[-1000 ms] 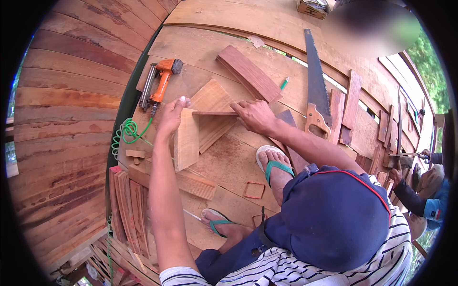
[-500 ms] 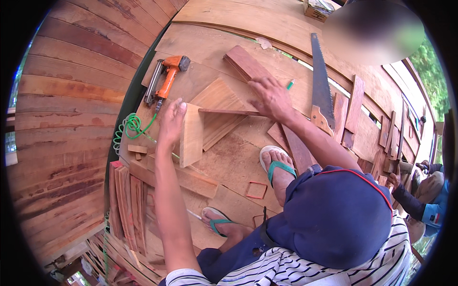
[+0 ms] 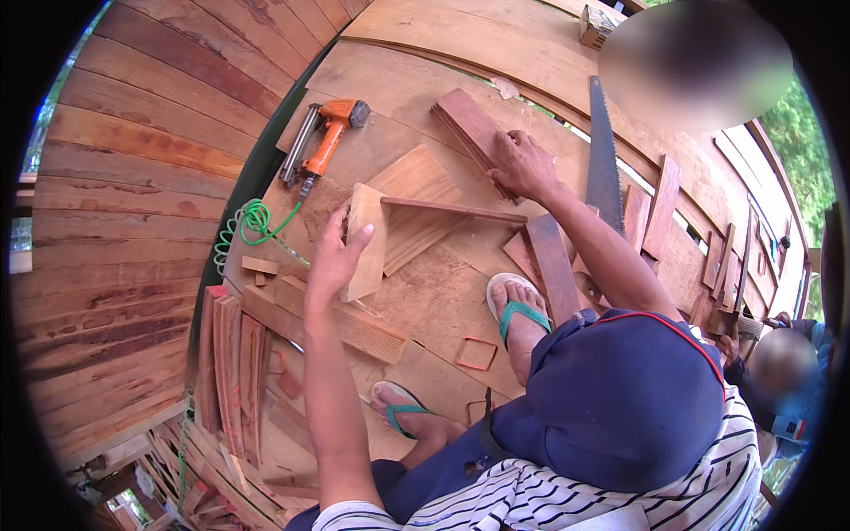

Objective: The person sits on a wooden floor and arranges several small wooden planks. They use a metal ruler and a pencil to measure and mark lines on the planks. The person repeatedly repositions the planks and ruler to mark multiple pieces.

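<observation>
A pale upright board [image 3: 366, 241] stands on its edge, and my left hand [image 3: 333, 262] grips its left side, with the thumb on the near face. A thin reddish strip [image 3: 456, 209] runs from this board out to the right. Behind them lies a wide, light-coloured board [image 3: 416, 190]. My right hand [image 3: 529, 166] is at the right side of a stack of dark reddish planks [image 3: 467, 126], fingers curled down over it. Its fingertips are partly hidden.
An orange nail gun [image 3: 328, 146] with a green coiled hose [image 3: 257, 219] lies at the left. A handsaw [image 3: 604, 146] rests at the right, teeth exposed. Offcuts [image 3: 232, 372] stand at lower left. My sandalled foot [image 3: 518, 310] is close by. Another person [image 3: 801, 389] works at far right.
My right hand has left the strip's far end and moved up to the reddish stack. The left hand, flatter beside the upright board before, now has its thumb wrapped onto it.
</observation>
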